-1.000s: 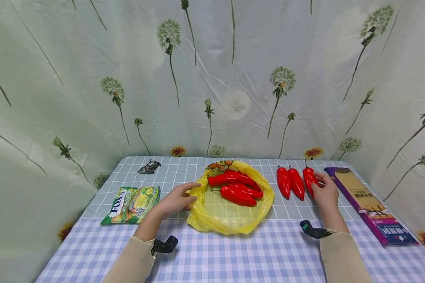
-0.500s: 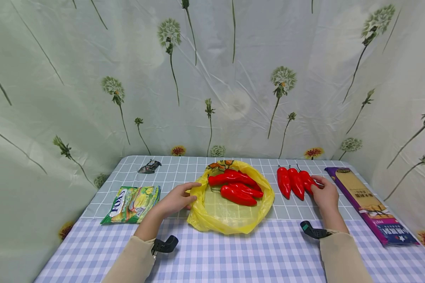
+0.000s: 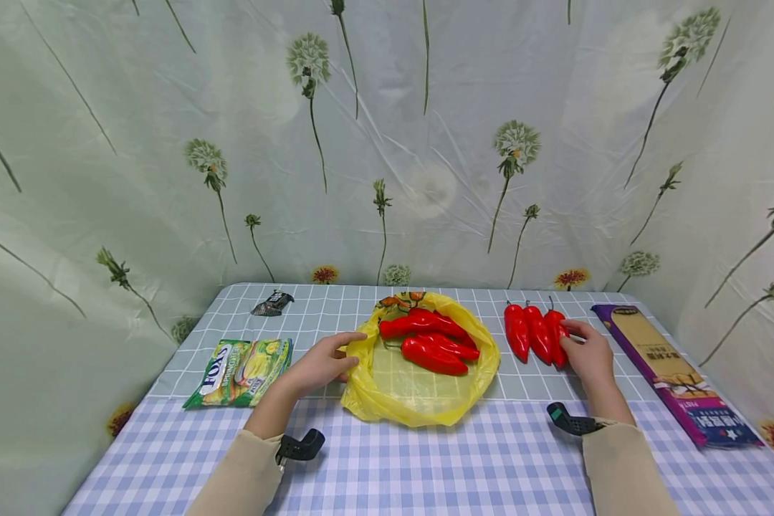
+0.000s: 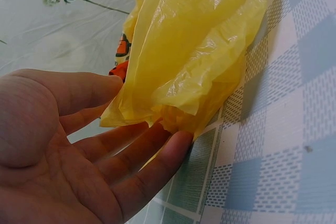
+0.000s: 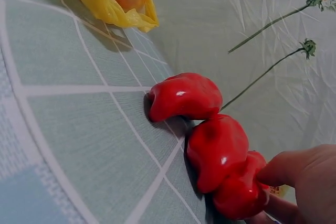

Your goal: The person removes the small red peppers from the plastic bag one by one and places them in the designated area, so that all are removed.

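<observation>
Fingers of the left hand [image 3: 325, 362] pinch the yellow bag [image 3: 419, 416] by its left rim and those of the right hand [image 3: 591, 352] the rightmost pepper [image 3: 555, 337], right of the bag, where pushing left could roll the touching middle pepper [image 3: 538, 335].

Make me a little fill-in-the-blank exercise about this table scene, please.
1. The person's left grip holds the edge of a bag whose colour is ____.
2. Right of the bag lies a row of ____ red peppers.
3. Counting from the left, the person's right grip touches the ____ pepper in that row.
4. Big letters on the green packet spell ____.

Missing words: yellow; three; third; FOX'S.
</observation>
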Demonstrator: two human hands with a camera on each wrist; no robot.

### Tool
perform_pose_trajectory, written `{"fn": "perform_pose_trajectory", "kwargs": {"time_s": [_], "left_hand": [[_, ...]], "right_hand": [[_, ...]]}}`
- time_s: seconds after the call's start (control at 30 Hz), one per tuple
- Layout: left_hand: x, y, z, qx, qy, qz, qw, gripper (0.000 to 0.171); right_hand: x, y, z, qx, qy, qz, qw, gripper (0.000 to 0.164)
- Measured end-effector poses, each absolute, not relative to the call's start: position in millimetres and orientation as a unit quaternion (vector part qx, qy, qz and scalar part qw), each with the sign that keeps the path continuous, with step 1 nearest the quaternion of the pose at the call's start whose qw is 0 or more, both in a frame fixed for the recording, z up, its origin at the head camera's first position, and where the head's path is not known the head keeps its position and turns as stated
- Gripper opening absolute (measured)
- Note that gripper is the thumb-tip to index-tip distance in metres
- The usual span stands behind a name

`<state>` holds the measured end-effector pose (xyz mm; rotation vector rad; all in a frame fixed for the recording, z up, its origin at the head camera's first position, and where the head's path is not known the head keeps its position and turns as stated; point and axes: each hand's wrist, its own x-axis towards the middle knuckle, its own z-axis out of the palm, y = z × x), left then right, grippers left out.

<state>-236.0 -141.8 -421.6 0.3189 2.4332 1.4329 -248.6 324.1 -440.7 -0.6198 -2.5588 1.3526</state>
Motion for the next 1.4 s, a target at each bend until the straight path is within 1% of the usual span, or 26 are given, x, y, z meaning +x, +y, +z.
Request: {"fn": "perform_pose_trajectory", "kwargs": {"time_s": [0.2,0.53,0.87,1.07,1.4], "left_hand": [[-234.5,-141.7,-420.7,0.109,0.846,0.499,0.151,0.046],[-234.8,-141.3,-420.1,0.113,0.847,0.499,0.145,0.046],[-235.7,-141.7,-420.1,0.116,0.844,0.502,0.146,0.045],[-235.0,-142.2,-420.5,0.119,0.842,0.507,0.144,0.045],[-237.0,-142.5,-422.3,0.115,0.844,0.503,0.147,0.046]], "right_hand": [[-250.9,323.6,-442.6,-0.203,-0.866,0.451,0.065,0.050],[-251.3,320.7,-439.2,-0.192,-0.872,0.448,0.055,0.050],[-249.9,315.0,-426.6,-0.209,-0.868,0.440,0.091,0.048],[-249.1,304.7,-413.2,-0.189,-0.873,0.439,0.099,0.047],[-243.0,272.7,-384.1,-0.140,-0.876,0.447,0.111,0.046]]}}
